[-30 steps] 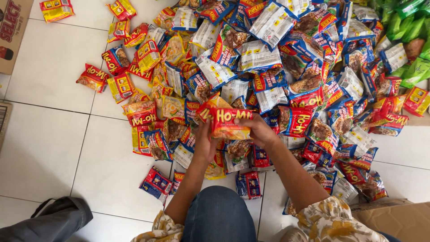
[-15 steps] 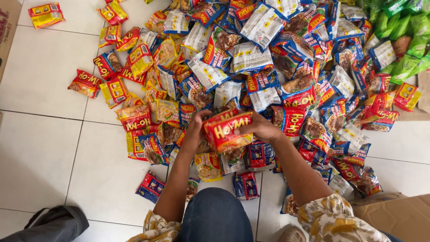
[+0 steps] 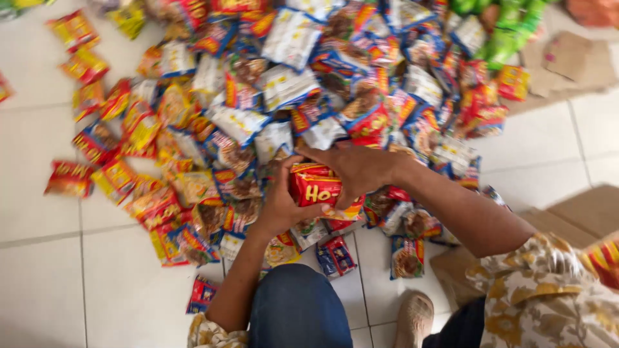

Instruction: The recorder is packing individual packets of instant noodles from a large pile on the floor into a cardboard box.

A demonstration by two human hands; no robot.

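A stack of red and yellow noodle packets [image 3: 314, 189] is gripped between both hands, just above the near edge of a big heap of noodle packets [image 3: 303, 84] spread over the tiled floor. My left hand [image 3: 279, 205] clasps the stack's left and lower side. My right hand [image 3: 356, 169] lies over its top and right side. Both forearms reach forward from patterned sleeves, above my knee in blue jeans [image 3: 296, 308].
Loose red and yellow packets [image 3: 69, 178] lie scattered at the left. Green packets [image 3: 509, 29] and flattened cardboard [image 3: 567, 61] sit at the far right. A cardboard box [image 3: 583, 212] stands at my right side. My shoe [image 3: 412, 317] rests on the white tiles.
The view has swung right and leaned closer to the heap. The held packets stay between both hands, now turned more upright, with the right hand over the top.
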